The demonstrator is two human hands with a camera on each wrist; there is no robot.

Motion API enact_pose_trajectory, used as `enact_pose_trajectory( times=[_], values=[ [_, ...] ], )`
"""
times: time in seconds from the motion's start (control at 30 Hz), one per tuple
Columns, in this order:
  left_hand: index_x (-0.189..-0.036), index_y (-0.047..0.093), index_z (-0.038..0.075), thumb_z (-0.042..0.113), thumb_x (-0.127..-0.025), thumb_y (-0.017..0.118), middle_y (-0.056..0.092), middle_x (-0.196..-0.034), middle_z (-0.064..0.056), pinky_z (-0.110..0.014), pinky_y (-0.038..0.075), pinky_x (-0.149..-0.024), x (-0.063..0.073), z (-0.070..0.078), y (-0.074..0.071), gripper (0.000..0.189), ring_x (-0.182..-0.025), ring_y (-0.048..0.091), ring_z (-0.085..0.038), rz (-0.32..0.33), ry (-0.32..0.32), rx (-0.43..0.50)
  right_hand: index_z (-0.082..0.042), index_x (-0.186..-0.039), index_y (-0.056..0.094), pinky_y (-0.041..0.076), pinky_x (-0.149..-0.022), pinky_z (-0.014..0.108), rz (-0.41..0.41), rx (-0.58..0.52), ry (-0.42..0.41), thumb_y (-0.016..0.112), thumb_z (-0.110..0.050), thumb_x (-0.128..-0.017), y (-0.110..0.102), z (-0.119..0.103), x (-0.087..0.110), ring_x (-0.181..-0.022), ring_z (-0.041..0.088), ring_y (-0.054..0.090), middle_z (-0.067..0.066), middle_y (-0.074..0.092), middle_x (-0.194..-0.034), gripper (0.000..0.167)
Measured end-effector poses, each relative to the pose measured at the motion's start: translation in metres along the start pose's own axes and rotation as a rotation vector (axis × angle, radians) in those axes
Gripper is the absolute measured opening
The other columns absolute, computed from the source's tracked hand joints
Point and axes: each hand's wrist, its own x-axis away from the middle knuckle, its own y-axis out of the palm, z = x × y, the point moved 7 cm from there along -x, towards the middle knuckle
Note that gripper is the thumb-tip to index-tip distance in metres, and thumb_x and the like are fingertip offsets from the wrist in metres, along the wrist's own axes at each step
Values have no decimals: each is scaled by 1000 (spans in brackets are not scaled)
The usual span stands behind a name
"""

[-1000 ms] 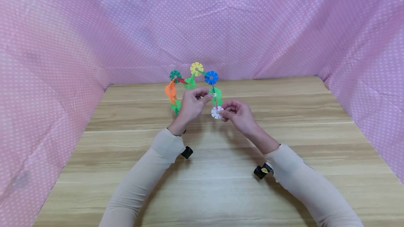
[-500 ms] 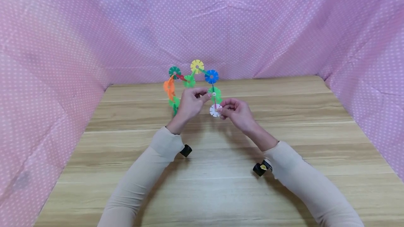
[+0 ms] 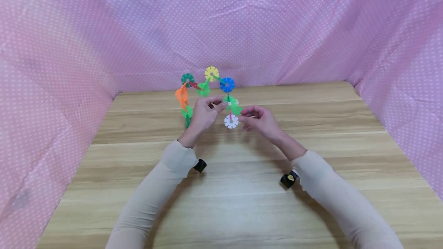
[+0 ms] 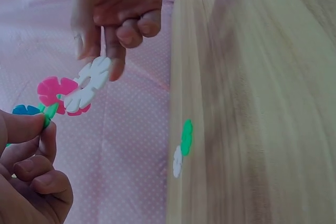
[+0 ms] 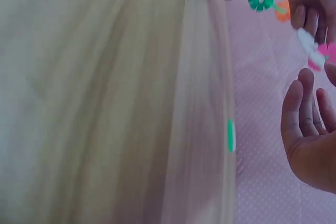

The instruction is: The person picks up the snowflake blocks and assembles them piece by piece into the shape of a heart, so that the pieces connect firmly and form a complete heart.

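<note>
My left hand (image 3: 205,114) pinches a green disc (image 4: 50,113) of a chain of slotted plastic flower discs, held up over the table. From there the chain runs through a blue disc (image 3: 227,85), a yellow disc (image 3: 212,73), a dark green disc (image 3: 187,80) and orange discs (image 3: 181,95). At the near end a white disc (image 3: 231,121) hangs on a pink disc (image 4: 50,90). Beside the white disc is my right hand (image 3: 261,122), fingers loosely bent, with nothing in its grasp. The right wrist view shows its fingers (image 5: 292,103) spread below the white disc.
A loose green disc (image 4: 187,137) and a loose white disc (image 4: 177,161) lie on the wooden table (image 3: 221,203) towards its far edge, partly behind the chain in the head view. Pink dotted cloth (image 3: 221,22) hangs behind and at both sides.
My right hand has let go of the white disc and drawn slightly right. My left hand and the chain have shifted a little left.
</note>
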Motion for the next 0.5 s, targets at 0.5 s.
enact_pose_trajectory(
  times=[0.5],
  values=[
    [-112, 75, 0, 11, -94, 72, 71, -98, -10, -30, 46, -80, 2, -4, -10, 22, -90, 60, -21, 41, -21, 20, 8, -119, 61, 58, -63, 33, 13, 313, 188, 70, -12, -96, -29, 29, -47, -72, 22, 64, 15, 66, -98, 32]
  ],
)
